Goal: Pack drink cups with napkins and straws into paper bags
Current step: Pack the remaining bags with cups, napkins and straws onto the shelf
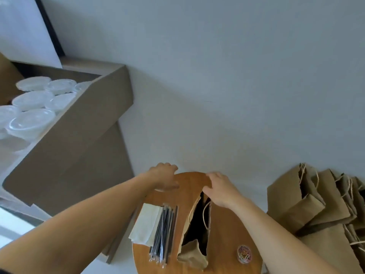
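Note:
A brown paper bag (192,256) stands on the round wooden table (223,244), its mouth open as a dark slit. My right hand (222,189) is at the far end of that mouth, with fingers and thumb curled round the bag's rim. My left hand (164,177) grips the table's far edge, thumb on top and fingers over the rim. A stack of white napkins (146,224) and a bundle of wrapped dark straws (164,234) lie left of the bag. Clear lidded drink cups (32,120) fill a cardboard box (79,139) at the left.
A pile of flat brown paper bags with twine handles (316,206) lies on the floor to the right. A small clear tub of coloured paper clips (245,254) sits on the table's right side. Flattened cardboard leans under the box.

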The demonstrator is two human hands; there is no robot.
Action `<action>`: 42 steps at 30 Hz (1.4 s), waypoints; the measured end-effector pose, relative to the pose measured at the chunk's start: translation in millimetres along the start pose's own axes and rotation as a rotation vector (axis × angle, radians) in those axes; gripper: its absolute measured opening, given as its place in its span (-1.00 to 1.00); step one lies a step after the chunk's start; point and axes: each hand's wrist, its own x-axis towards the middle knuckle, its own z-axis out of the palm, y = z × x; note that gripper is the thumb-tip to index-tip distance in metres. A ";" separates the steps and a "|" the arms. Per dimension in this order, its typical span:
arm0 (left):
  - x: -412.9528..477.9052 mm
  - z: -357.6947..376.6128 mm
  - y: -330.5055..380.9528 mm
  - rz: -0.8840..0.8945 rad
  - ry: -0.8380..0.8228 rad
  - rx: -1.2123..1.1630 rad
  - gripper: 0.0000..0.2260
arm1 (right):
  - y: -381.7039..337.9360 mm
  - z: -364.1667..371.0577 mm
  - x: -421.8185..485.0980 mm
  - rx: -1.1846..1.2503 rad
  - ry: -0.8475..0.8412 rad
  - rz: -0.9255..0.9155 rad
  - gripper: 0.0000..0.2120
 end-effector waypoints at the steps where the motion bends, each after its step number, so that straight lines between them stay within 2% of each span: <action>1: -5.1 -16.5 -6.1 -0.019 0.040 0.015 -0.38 | -11.4 -9.3 7.7 -0.014 0.015 -0.035 -0.43; 8: -61.9 -148.7 -77.7 -0.144 0.390 0.028 -0.39 | -134.7 -76.6 49.8 -0.058 0.148 -0.319 -0.45; 14: -130.5 -222.1 -182.2 -0.272 0.603 0.037 -0.46 | -275.3 -109.7 65.2 -0.083 0.273 -0.558 -0.49; 22: -199.1 -222.3 -340.6 -0.521 0.578 -0.035 -0.42 | -451.3 -72.5 89.4 -0.135 0.147 -0.772 -0.46; 27: -225.8 -204.2 -410.5 -0.600 0.537 -0.108 -0.43 | -526.9 -29.6 104.9 -0.252 -0.012 -0.805 -0.29; 31: -234.6 -190.5 -442.7 -0.629 0.501 -0.138 -0.41 | -561.0 -2.9 113.4 -0.437 -0.096 -0.804 -0.07; 35: -234.2 -183.3 -461.4 -0.626 0.486 -0.148 -0.41 | -578.1 6.0 123.0 -0.526 -0.216 -0.738 0.03; 39: -228.4 -185.9 -469.5 -0.592 0.500 -0.141 -0.41 | -584.7 6.9 128.0 -0.552 -0.214 -0.722 0.01; 42: -221.7 -191.6 -470.2 -0.558 0.518 -0.136 -0.39 | -582.4 3.6 127.7 -0.438 -0.200 -0.740 -0.04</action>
